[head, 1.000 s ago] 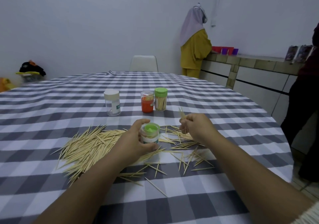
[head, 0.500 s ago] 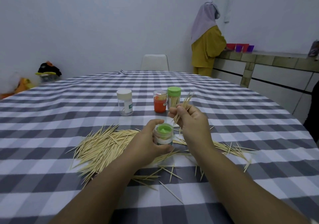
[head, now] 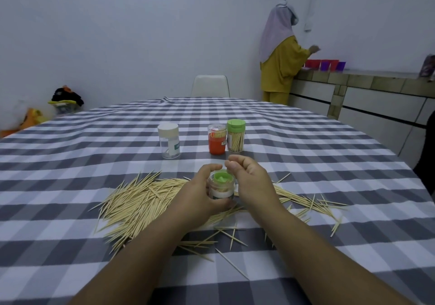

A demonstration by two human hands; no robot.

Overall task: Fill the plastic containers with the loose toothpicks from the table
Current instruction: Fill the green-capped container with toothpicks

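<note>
My left hand point(head: 195, 198) grips a small clear container with a green lid point(head: 221, 190) that stands upright on the checked tablecloth point(head: 94, 140). Pale toothpicks show inside it. My right hand point(head: 251, 182) sits against the container's right side, its fingers curled just above the lid; no toothpick shows between them. Loose toothpicks point(head: 141, 201) lie in a broad heap to the left of my hands. More of them are scattered to the right and in front of my hands.
Behind my hands stand three more containers: a white-lidded clear one point(head: 169, 143), an orange one point(head: 216, 140) and a green-lidded one full of toothpicks point(head: 236, 137). A white chair point(head: 210, 86) is at the far edge. A person point(head: 280, 57) stands at a counter point(head: 376, 81).
My right hand came down from holding a bunch of toothpicks upright to sit curled over the container's lid, and the bunch is no longer seen. My left hand kept its hold.
</note>
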